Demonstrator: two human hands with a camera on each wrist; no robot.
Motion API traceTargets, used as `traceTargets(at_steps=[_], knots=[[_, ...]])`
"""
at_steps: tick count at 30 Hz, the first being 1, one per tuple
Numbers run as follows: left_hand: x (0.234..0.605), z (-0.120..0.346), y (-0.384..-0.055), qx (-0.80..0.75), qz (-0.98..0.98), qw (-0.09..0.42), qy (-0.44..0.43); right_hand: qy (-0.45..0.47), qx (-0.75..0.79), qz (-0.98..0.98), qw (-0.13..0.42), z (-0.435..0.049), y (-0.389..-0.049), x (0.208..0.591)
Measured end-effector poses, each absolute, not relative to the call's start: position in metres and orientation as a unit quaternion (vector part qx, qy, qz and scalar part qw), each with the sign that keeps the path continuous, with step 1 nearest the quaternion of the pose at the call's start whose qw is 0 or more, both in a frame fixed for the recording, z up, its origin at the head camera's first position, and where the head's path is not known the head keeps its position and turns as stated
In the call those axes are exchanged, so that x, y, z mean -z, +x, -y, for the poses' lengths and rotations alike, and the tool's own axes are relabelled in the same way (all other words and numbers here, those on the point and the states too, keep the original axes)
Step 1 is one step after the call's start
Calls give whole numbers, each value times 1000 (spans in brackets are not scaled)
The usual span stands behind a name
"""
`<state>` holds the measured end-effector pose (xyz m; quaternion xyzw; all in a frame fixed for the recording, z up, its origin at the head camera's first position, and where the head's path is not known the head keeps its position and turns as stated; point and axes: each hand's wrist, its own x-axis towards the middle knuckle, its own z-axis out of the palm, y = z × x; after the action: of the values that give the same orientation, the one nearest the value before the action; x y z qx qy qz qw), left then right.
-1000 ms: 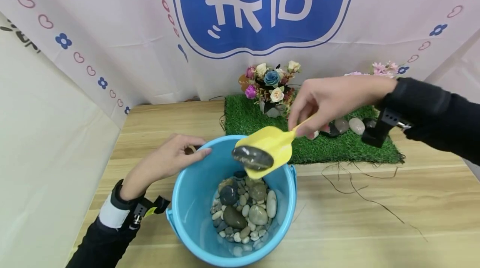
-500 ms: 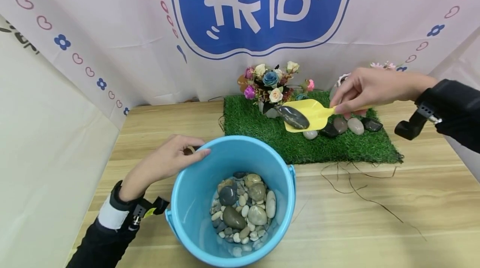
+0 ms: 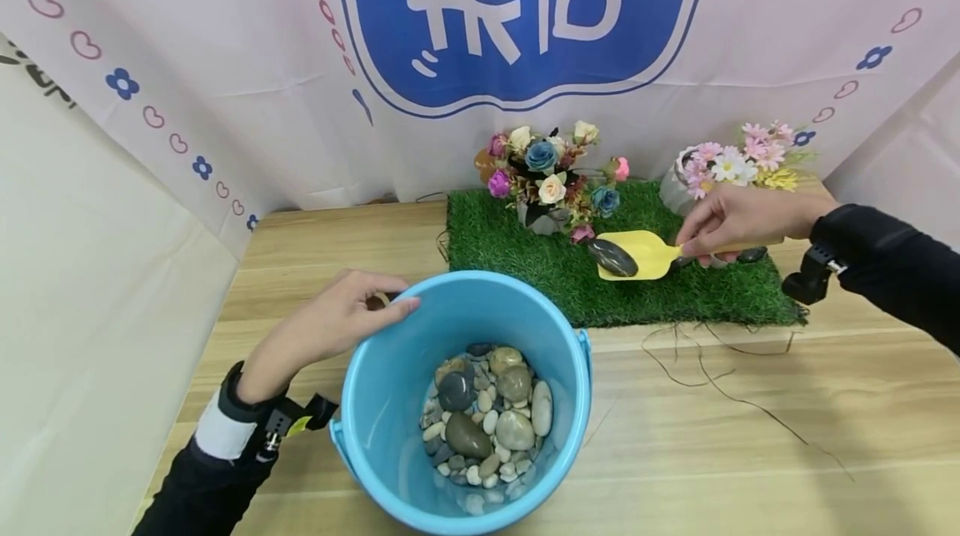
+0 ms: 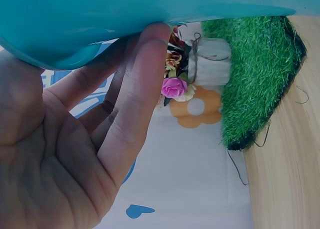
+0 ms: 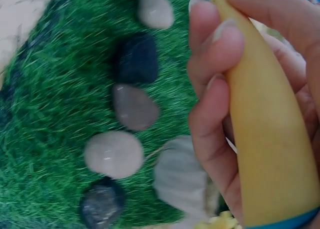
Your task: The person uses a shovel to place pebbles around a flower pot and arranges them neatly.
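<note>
My right hand [image 3: 731, 223] grips the yellow handle [image 5: 270, 134] of a toy shovel, fingers curled round it. On the shovel's yellow blade [image 3: 654, 254] lies a dark oval stone [image 3: 611, 257], low over the green turf mat [image 3: 525, 269]. My left hand [image 3: 341, 313] holds the rim of a blue bucket [image 3: 382, 419] at its far left, thumb over the edge and fingers outside. Inside the bucket are pebbles and larger stones [image 3: 468, 434]. In the right wrist view a row of stones lies on the turf, among them a cream stone [image 5: 114, 154] and a black stone [image 5: 137, 58].
Two pots of artificial flowers stand at the back of the turf: mixed roses [image 3: 543, 157] at its left and pink and white daisies [image 3: 731, 161] at its right. A printed white cloth [image 3: 300, 136] hangs behind. Loose dark strands [image 3: 750, 394] lie on the wooden table.
My right hand has carried the shovel and its dark stone from over the bucket rightward to the turf, then lower. My left hand and the bucket have stayed in place.
</note>
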<state>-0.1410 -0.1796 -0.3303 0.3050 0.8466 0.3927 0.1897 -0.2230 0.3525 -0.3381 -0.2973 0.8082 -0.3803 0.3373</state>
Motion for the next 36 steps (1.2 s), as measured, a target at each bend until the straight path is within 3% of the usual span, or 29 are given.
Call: traceTargets(at_steps=[22,36], knots=[[330,180,-142,-394,-844,188,311,-184,328,-846,376,-354,-236,361],[330,180,-142,-392,-846,193,307,-203,295,-859,366,-356,-235,346]])
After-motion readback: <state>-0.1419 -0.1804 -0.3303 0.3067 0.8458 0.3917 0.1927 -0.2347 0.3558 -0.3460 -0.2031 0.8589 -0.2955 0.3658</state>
